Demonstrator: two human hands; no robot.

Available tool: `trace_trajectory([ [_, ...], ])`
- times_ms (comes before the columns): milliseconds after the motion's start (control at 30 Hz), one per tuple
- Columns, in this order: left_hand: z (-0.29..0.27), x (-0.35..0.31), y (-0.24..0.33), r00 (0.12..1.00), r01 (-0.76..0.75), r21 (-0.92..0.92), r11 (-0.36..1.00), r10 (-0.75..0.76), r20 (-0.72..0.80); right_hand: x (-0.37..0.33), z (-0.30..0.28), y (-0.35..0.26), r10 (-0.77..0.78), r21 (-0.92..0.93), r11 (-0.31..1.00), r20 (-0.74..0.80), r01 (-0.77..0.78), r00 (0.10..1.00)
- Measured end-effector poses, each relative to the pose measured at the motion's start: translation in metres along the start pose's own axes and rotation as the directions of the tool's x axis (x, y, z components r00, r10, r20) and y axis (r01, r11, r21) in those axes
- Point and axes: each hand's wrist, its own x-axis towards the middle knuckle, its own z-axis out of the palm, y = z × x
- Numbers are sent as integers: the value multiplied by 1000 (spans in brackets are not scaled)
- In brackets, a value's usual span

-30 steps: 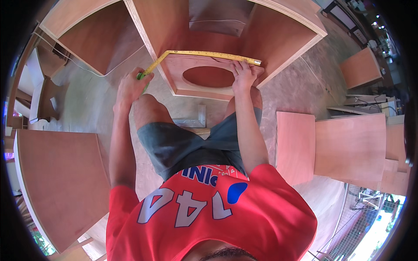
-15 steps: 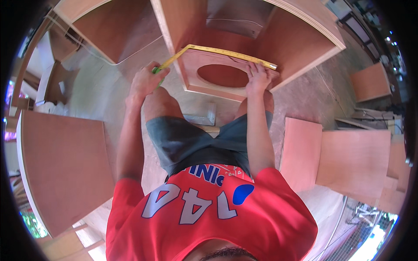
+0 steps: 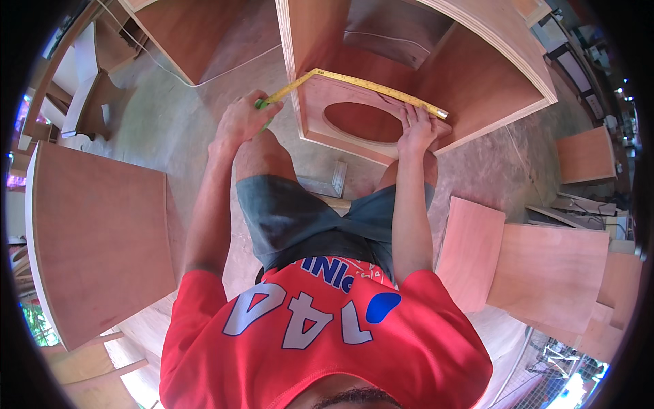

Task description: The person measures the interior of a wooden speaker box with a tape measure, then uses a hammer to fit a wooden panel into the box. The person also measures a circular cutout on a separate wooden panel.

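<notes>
My left hand [image 3: 245, 120] is closed around a green tape measure [image 3: 264, 109]. Its yellow blade [image 3: 371, 84] runs out to the right, bends at the left side of a wooden cabinet [image 3: 291, 75] and crosses the opening. At the blade's silver-tipped end, my right hand [image 3: 417, 131] pinches or steadies the blade with its fingers, which reach up over the panel edge; its thumb is hard to make out. Below the blade lies a wooden panel [image 3: 312, 121] with a large oval hole, set inside the cabinet between my knees.
Another wooden box [image 3: 197, 41] stands at the far left, with a thin white cable [image 3: 225, 70] on the concrete floor. A large board [image 3: 102, 238] is to my left, and more boards [image 3: 548, 266] lean at right. A small wood-and-metal piece [image 3: 330, 180] lies between my legs.
The view has shifted, so the cabinet and both hands appear farther right. The blade keeps the same bent course across the opening, and both hands hold their places on it.
</notes>
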Motion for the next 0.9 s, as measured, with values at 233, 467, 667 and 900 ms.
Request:
trace_trajectory([
  [233, 2, 3, -1, 999, 39, -7, 999, -39, 30, 0, -1, -1, -11, 9, 1000, 4, 11, 1000],
  [467, 5, 6, 0, 1000, -20, 2, 1000, 20, 11, 0, -4, 2, -32, 34, 999, -9, 32, 999],
  [667, 4, 6, 3, 1000, -23, -3, 1000, 23, 4, -2, -2, 3, -45, 39, 998, -20, 45, 999],
  [900, 4, 9, 6, 1000, -12, 17, 1000, 12, 11, -5, 1, 1, -40, 25, 999, -44, 41, 998],
])
